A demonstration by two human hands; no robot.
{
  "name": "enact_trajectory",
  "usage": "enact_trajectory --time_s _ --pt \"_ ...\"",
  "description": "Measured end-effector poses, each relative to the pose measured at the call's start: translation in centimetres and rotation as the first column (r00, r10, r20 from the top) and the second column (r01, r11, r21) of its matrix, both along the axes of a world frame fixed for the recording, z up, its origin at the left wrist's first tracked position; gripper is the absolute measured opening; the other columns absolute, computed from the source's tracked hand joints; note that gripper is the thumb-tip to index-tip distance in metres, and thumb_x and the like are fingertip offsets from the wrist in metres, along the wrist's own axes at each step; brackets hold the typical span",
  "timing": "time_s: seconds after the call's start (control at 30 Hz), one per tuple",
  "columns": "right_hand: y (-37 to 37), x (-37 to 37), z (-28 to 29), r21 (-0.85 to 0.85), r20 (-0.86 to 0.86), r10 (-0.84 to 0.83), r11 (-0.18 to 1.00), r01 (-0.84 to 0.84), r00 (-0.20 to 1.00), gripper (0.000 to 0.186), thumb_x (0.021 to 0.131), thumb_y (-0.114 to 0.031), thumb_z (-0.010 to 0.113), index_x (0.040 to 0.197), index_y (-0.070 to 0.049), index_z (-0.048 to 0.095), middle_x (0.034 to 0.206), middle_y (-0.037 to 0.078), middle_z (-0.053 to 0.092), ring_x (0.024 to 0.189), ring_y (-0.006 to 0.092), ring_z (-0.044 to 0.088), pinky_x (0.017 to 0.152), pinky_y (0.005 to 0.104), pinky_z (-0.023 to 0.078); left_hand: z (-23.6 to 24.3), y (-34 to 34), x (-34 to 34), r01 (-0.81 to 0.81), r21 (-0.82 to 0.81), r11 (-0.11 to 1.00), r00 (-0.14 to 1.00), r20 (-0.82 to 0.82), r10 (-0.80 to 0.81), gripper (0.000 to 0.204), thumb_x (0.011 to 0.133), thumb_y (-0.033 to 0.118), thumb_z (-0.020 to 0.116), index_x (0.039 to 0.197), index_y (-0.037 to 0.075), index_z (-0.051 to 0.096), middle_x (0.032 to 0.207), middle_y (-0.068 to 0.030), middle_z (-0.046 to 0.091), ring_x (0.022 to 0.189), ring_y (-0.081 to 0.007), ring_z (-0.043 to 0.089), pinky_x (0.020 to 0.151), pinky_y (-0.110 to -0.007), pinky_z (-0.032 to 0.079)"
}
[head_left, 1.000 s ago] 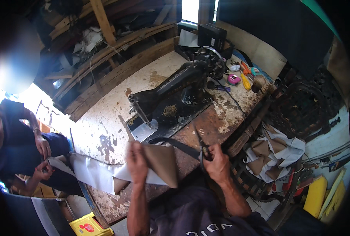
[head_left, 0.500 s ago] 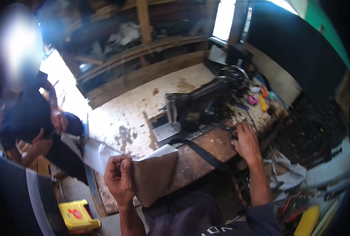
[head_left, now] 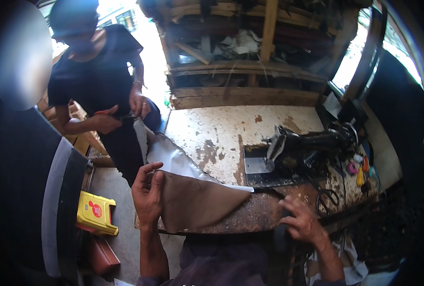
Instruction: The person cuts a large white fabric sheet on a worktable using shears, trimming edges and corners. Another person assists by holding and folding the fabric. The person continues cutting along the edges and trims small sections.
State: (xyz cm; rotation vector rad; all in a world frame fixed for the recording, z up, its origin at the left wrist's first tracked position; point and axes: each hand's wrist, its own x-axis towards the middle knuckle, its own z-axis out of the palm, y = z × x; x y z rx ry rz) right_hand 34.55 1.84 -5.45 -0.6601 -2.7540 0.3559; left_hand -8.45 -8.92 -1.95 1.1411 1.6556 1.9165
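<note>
My left hand [head_left: 147,198] grips the left edge of a brown sheet [head_left: 200,202], leather-like, with a white underside. The sheet lies over the table's front edge, its upper part folded so the white side [head_left: 169,157] shows. To the right, my right hand [head_left: 303,223] is at the front edge of the table, its fingers bent and smeared by motion. Next to those fingers runs a black strap [head_left: 270,191], partly hidden by the hand. Whether the hand holds the strap is unclear. Black-handled scissors [head_left: 327,200] lie on the table just beyond this hand.
A black sewing machine [head_left: 312,143] stands on the worn table [head_left: 193,124], with small colourful items [head_left: 359,174] beside it. At left, another person [head_left: 95,71] holds scissors at the sheet's far end. A yellow stool [head_left: 96,213] stands on the floor.
My right hand has come away from the scissors toward the strap. The brown sheet is spread wider to the right. My view has swung left, showing more of the other person.
</note>
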Motion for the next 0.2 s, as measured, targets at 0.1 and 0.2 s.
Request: enact_trajectory --time_s 0.1,0.2 --pt "-2.7 -5.7 1.1 -0.555 -0.252 -0.076 0.828 -0.08 0.965 0.024 0.089 -0.004 0.078 0.113 -0.007 0.078 0.121 0.017 0.076 0.108 0.0349 0.076 0.092 0.045 0.059 -0.3 -1.4 -0.6 0.008 -0.057 0.998 1.0 -0.027 -0.01 0.028 0.109 0.018 0.069 0.133 0.004 0.066 0.094 0.0043 0.065 0.088 -0.0037 0.057 0.08 -0.02 0.045" --pt "-3.9 -13.9 2.5 -0.579 -0.403 -0.045 0.786 -0.216 0.914 0.031 0.097 -0.009 0.075 0.128 -0.007 0.073 0.11 0.019 0.078 0.099 0.0329 0.079 0.085 0.0426 0.062 -0.7 -2.7 -0.2 0.008 -0.12 0.993 1.0 -0.022 -0.011 0.029 0.108 0.017 0.07 0.133 0.004 0.066 0.095 0.0036 0.066 0.09 -0.0046 0.058 0.082 -0.02 0.045"
